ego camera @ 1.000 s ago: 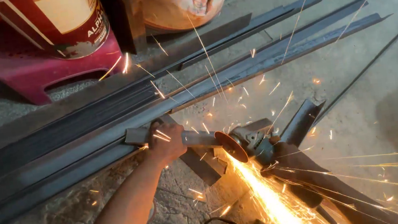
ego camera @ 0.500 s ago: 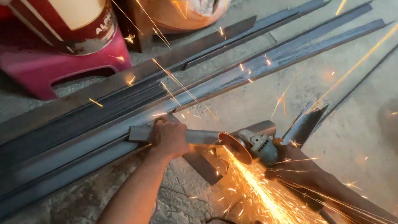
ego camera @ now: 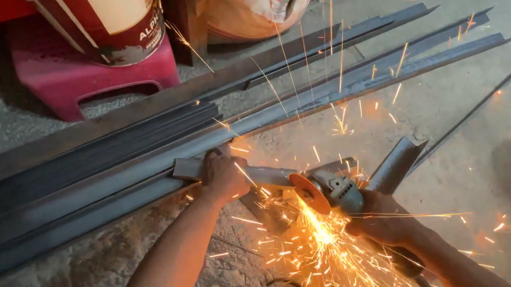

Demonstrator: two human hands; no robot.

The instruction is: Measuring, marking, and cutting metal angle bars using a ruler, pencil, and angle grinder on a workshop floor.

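Note:
My left hand [ego camera: 224, 176] presses down on a short grey steel angle piece [ego camera: 188, 168] lying on the floor. An angle grinder [ego camera: 338, 190] is gripped in my right hand [ego camera: 383, 219], and its orange disc [ego camera: 309, 193] bites into the far end of that piece. A bright shower of sparks [ego camera: 323, 245] pours down toward me, and loose sparks fly up across the floor. A second short angle offcut [ego camera: 395, 162] lies just right of the grinder.
Several long steel angle bars [ego camera: 140, 157] lie across the floor from left to upper right. A thin rod [ego camera: 484, 102] runs diagonally at right. Behind the bars stand a pink plastic stool [ego camera: 84, 73], a large paint bucket [ego camera: 113, 18] and a sack [ego camera: 264, 6].
The grinder keeps cutting at the same spot. The spark shower has grown denser, with more sparks flying upward. Both hands stay in place.

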